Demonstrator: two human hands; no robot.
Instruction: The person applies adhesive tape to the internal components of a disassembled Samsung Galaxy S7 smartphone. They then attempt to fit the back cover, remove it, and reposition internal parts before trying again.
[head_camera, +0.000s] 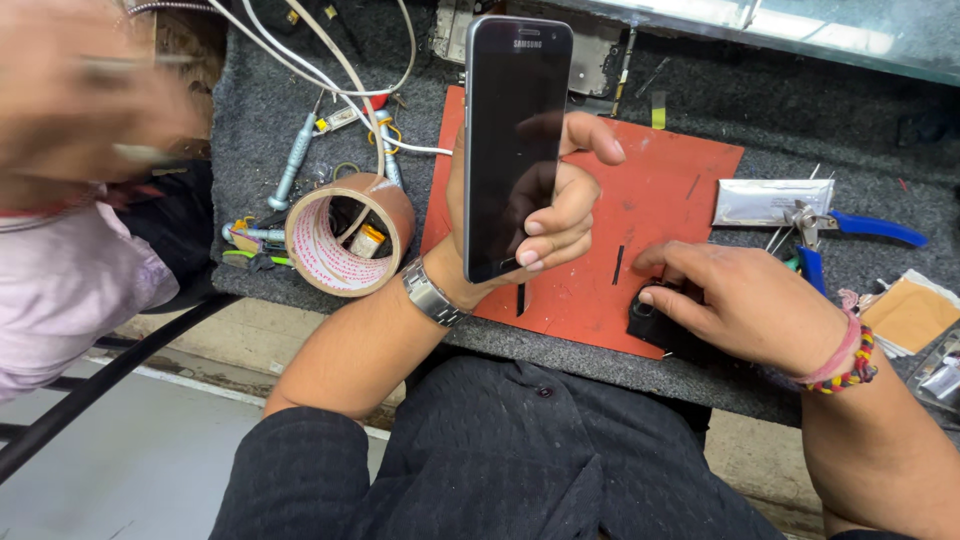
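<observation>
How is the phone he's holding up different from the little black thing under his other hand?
The smartphone is tall, thin and flat; the small black object is short and chunky. The smartphone is held upright in the air by the left hand; the small black object rests on the red mat under the right hand. The smartphone shows fully; the object is mostly covered. Both are dark.

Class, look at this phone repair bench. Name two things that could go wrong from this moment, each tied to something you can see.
1. The left hand holds the black phone upright above the red mat; a slip could drop it.
2. The right hand presses a small black object near the bench edge; it might get pushed off.
</observation>
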